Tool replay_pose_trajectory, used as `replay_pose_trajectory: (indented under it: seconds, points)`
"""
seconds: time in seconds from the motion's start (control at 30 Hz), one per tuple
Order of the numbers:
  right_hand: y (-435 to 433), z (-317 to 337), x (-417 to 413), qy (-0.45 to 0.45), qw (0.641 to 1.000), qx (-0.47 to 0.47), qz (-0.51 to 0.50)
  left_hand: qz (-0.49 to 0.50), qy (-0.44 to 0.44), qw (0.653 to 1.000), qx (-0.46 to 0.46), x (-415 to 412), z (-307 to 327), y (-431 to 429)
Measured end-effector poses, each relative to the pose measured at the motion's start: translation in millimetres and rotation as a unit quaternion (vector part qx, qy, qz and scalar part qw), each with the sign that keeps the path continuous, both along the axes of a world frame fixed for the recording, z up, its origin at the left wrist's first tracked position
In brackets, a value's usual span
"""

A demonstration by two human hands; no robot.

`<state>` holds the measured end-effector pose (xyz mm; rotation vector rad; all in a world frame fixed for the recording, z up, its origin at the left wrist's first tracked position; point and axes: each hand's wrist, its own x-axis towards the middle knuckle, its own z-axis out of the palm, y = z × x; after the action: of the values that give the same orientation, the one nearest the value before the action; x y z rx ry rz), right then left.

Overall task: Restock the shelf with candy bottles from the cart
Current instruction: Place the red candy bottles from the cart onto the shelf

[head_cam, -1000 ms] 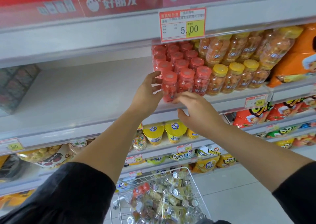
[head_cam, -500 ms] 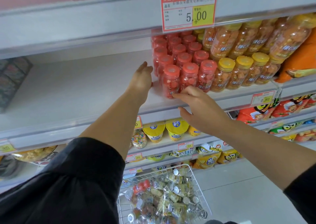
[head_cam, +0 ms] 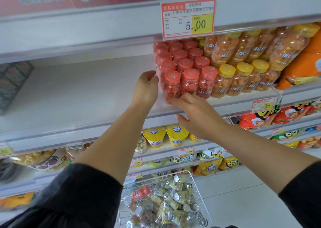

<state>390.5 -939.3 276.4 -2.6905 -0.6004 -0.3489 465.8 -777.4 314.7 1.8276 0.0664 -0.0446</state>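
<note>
The red-capped bottles [head_cam: 184, 74] stood packed on the shelf [head_cam: 78, 92], front row near its lip; the left hand [head_cam: 146, 86] lay flat against their side, fingers together; the right hand [head_cam: 196, 113] touched the front bottle, fingers loosely spread; an uneven shove risked toppling one towards the cart [head_cam: 166, 201].
</note>
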Motion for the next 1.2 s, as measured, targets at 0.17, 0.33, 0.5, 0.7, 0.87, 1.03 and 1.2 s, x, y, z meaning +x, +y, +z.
replay_pose_trajectory:
  seconds: [0.17,0.33,0.5,0.7,0.87,1.03,1.2]
  points:
    - [-4.2,0.6,-5.9,0.014,0.998,0.055,-0.01,-0.077,-0.02,0.99,0.118,-25.3,-8.1,12.0]
    - [-3.1,1.2,-9.3,0.001,0.998,0.064,-0.018,-0.088,-0.04,0.983,0.157,-28.2,-8.0,5.4]
    - [-2.7,4.3,-10.4,0.007,0.997,0.071,-0.015,-0.045,-0.072,0.979,0.186,-26.2,-12.2,-5.4]
    - [-10.2,2.2,-12.6,0.021,0.999,0.033,-0.006,-0.053,-0.087,0.978,0.18,-24.7,-14.7,-1.1]
    - [-8.7,-1.0,-27.0,-0.016,0.998,0.052,-0.009,-0.059,-0.092,0.98,0.169,-31.1,-14.2,4.3]
    - [17.6,-30.1,-67.1,-0.053,0.993,0.102,0.017,-0.038,-0.204,0.964,0.168,-78.7,-22.7,44.9]
    - [58.1,-114.5,-109.4,0.18,0.981,0.068,0.011,-0.063,-0.188,0.95,0.24,-154.5,-92.1,136.4]
